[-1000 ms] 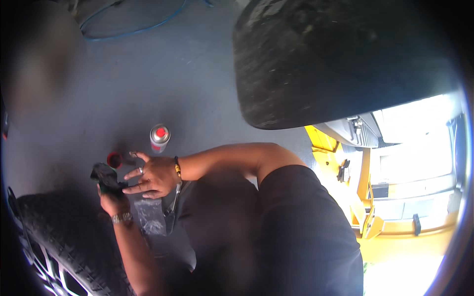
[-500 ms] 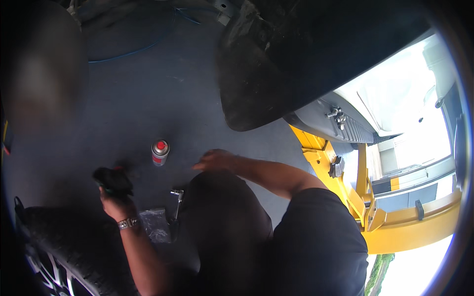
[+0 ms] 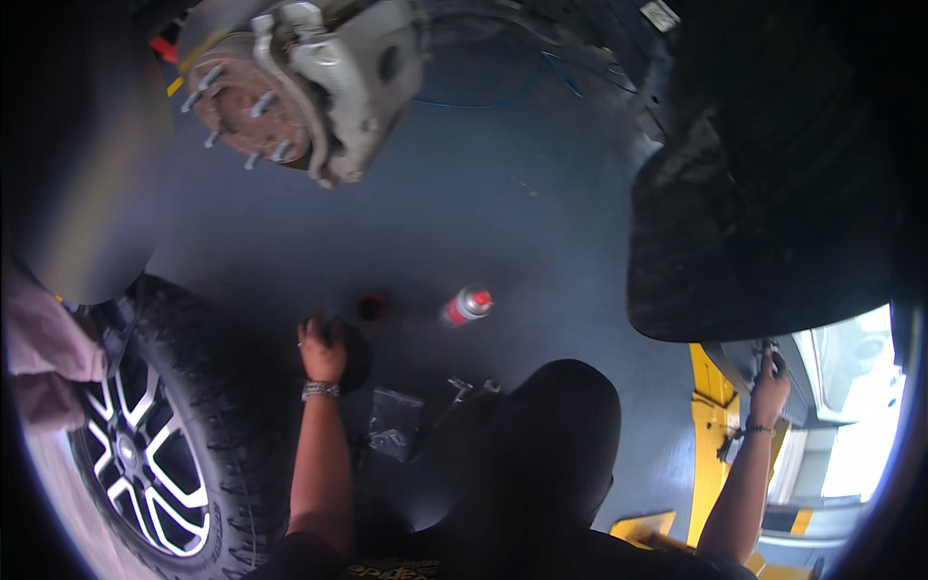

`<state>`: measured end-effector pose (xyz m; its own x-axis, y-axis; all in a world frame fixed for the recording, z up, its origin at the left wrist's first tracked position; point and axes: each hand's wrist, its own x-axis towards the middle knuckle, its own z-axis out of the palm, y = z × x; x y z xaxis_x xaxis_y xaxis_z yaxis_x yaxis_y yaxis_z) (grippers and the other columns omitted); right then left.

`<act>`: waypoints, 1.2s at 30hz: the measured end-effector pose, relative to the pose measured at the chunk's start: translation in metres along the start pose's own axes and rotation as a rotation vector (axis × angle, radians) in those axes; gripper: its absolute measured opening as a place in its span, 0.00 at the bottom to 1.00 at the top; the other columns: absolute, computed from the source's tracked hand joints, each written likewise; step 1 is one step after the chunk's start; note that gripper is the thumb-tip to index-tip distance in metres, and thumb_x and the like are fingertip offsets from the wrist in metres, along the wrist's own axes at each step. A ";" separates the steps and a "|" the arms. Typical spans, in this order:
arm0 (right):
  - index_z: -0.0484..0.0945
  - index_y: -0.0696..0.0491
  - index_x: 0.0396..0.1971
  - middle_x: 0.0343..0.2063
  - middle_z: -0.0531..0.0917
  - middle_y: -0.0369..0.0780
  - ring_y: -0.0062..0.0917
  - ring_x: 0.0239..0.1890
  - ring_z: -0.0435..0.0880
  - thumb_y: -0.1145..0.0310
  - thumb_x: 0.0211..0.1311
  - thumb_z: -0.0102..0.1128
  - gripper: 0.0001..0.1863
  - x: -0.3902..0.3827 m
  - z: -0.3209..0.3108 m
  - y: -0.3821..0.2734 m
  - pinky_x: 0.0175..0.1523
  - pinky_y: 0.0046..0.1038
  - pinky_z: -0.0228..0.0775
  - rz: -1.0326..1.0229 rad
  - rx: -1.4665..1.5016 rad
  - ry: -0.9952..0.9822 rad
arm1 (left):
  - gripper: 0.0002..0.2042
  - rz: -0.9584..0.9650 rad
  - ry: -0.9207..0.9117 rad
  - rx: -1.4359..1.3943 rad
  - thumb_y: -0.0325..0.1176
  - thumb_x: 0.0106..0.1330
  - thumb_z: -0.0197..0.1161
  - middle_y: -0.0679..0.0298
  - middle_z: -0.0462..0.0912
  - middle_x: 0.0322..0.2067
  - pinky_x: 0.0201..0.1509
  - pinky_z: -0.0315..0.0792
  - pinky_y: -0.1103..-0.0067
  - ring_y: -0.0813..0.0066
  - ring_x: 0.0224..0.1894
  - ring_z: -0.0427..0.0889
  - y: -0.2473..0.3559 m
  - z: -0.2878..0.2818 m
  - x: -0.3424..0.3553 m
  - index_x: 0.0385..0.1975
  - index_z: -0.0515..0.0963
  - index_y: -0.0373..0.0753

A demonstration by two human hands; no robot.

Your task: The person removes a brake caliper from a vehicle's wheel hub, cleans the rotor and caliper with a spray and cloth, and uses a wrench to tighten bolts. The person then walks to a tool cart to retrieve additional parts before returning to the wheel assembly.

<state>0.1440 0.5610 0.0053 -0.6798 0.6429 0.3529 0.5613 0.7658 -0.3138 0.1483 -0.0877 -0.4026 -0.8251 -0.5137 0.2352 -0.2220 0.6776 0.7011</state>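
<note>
Low over the floor at the left, my left hand (image 3: 324, 353) curls its fingers over a black tool (image 3: 356, 356), which is blurred and mostly lost in shadow. Stretched far out to the right, my right hand (image 3: 769, 389) has its fingers closed at small metal parts (image 3: 768, 346) on the vehicle's side step; exactly what they grip is hidden. A spray can with a red top (image 3: 468, 305) is on the floor between my hands. A clear plastic bag (image 3: 395, 423) and a ratchet wrench (image 3: 454, 394) lie closer to me. Beyond the left hand shows a dark red round thing (image 3: 370, 307).
A brake caliper (image 3: 353, 92) and a studded rusty hub (image 3: 253, 106) hang at the upper left. A wheel with its tyre (image 3: 208, 425) lies at the left. The dark mudguard (image 3: 744, 242) overhangs the right side, above a yellow lift arm (image 3: 710, 425).
My right hand has gone from beside my knee out to the side step. The left hand has lowered the black tool towards the floor. The view has swung, bringing the caliper and hub into sight.
</note>
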 end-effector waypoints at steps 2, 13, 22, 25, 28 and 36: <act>0.82 0.61 0.49 0.43 0.87 0.48 0.38 0.45 0.85 0.57 0.72 0.57 0.21 0.022 0.005 0.026 0.52 0.36 0.72 -0.166 -0.077 -0.004 | 0.18 -0.092 0.026 -0.053 0.33 0.63 0.65 0.44 0.81 0.45 0.56 0.73 0.57 0.42 0.51 0.78 0.017 -0.003 0.008 0.52 0.77 0.35; 0.73 0.60 0.42 0.35 0.82 0.46 0.25 0.30 0.83 0.68 0.75 0.49 0.10 -0.164 0.070 -0.016 0.35 0.27 0.74 -0.706 0.529 -0.470 | 0.26 0.005 0.297 -1.681 0.55 0.77 0.47 0.57 0.75 0.57 0.62 0.69 0.56 0.56 0.50 0.80 0.158 -0.116 0.031 0.63 0.68 0.42; 0.75 0.59 0.59 0.44 0.83 0.53 0.44 0.45 0.84 0.68 0.74 0.48 0.18 -0.145 0.305 -0.186 0.51 0.40 0.76 -1.092 0.494 -0.596 | 0.34 0.382 -0.486 -2.293 0.63 0.72 0.44 0.57 0.62 0.68 0.69 0.57 0.55 0.58 0.56 0.77 0.327 -0.255 0.006 0.70 0.61 0.46; 0.69 0.58 0.65 0.54 0.77 0.57 0.51 0.57 0.76 0.63 0.79 0.39 0.23 -0.154 0.356 -0.308 0.61 0.44 0.69 -1.100 0.642 -0.521 | 0.33 0.446 -0.524 -2.160 0.60 0.72 0.47 0.57 0.65 0.65 0.67 0.59 0.58 0.59 0.56 0.77 0.332 -0.254 0.002 0.69 0.62 0.44; 0.73 0.59 0.57 0.42 0.83 0.49 0.37 0.42 0.85 0.62 0.74 0.54 0.19 -0.145 0.379 -0.395 0.47 0.34 0.76 -0.783 0.842 -0.561 | 0.31 0.490 -0.559 -2.097 0.57 0.72 0.50 0.57 0.67 0.63 0.65 0.62 0.61 0.61 0.55 0.77 0.332 -0.242 0.005 0.67 0.62 0.41; 0.80 0.61 0.51 0.32 0.82 0.37 0.21 0.32 0.81 0.64 0.68 0.65 0.18 -0.142 0.375 -0.513 0.36 0.24 0.73 -0.484 1.635 -1.271 | 0.28 0.444 -0.314 -1.606 0.48 0.72 0.58 0.57 0.74 0.56 0.60 0.68 0.70 0.64 0.53 0.78 0.331 -0.190 0.022 0.63 0.65 0.34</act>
<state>-0.2241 0.0714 -0.2145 -0.8711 -0.4479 0.2014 -0.0506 -0.3260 -0.9440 0.1555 0.0250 -0.0373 -0.7816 -0.1945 0.5927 0.5874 -0.5494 0.5943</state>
